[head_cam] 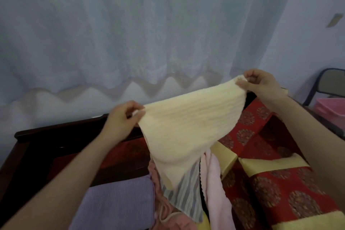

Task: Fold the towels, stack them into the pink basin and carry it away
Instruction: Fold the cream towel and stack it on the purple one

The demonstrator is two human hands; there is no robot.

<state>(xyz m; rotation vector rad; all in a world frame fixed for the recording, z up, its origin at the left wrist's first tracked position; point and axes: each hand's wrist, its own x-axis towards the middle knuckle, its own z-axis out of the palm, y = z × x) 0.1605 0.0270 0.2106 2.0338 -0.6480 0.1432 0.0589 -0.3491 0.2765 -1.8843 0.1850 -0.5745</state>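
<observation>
A cream ribbed towel hangs in the air, held by its two upper corners. My left hand pinches the left corner and my right hand pinches the right corner, higher up. Its lower part droops onto a pile below: a grey striped towel, a pale pink towel and a dusty pink cloth. A folded purple towel lies at the lower left. The pink basin shows at the right edge, partly cut off.
The pile rests on a dark wooden bench with red and gold patterned cushions. White lace curtains hang behind. A dark metal chair stands behind the basin at the far right.
</observation>
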